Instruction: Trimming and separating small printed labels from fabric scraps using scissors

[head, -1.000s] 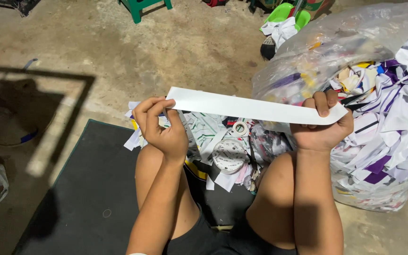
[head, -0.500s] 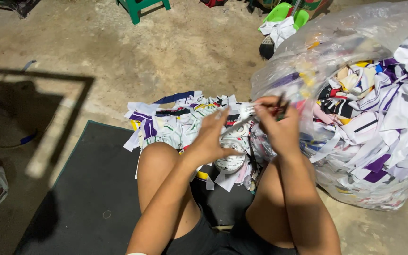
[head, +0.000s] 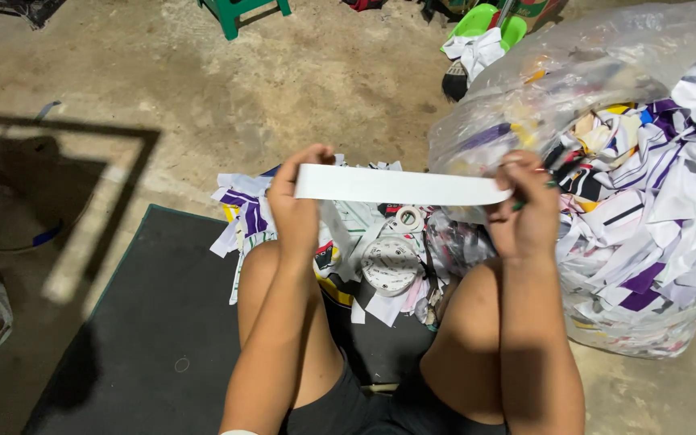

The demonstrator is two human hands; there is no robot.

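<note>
I hold a long white strip of cloth (head: 396, 185) stretched level between both hands, above my knees. My left hand (head: 296, 205) grips its left end and my right hand (head: 529, 209) grips its right end. Below the strip, between my legs, lies a heap of white and purple fabric scraps (head: 364, 266). A round white tape roll (head: 390, 264) and a smaller roll (head: 409, 217) rest on that heap.
A big clear plastic bag (head: 630, 185) stuffed with scraps stands at my right. I sit on a dark mat (head: 147, 338) over a concrete floor. A green stool (head: 239, 12) and a green dustpan with a brush (head: 477, 32) lie farther off.
Half a second ago both hands were close together down in the scraps. They have drawn apart and now hold a white strip taut, as they did one second ago.
</note>
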